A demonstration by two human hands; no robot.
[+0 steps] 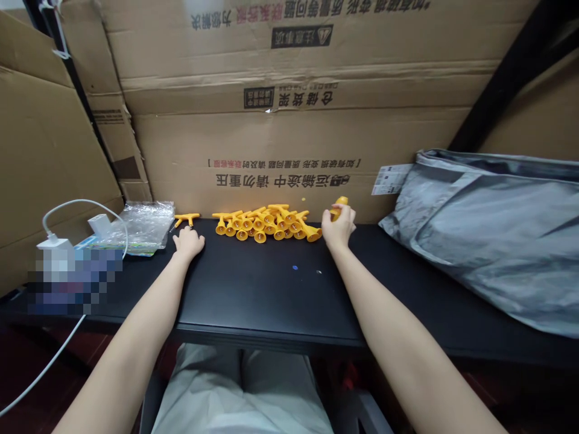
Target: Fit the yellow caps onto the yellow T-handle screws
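Note:
My left hand [188, 243] rests at the back left of the table, its fingers curled at the lower ends of small yellow T-shaped handles [187, 216] with thin metal tips. Between the curled fingers the exact hold is partly hidden. My right hand [342, 231] is closed around a yellow plastic piece [342, 201], whose rounded end pokes out above the fingers. Between the hands lies a pile of yellow T-handled pieces with flared, cone-like ends [259, 224]. Most of their open ends face me, and small metal tips show inside several. The pile's right end lies beside my right hand.
Cardboard [289, 132] stands behind the black table [253, 289]. Clear plastic bags [145, 223] and a white charger with a cable [55, 250] lie left. A large grey bag [493, 241] fills the right side. A small blue bit [295, 267] lies mid-table.

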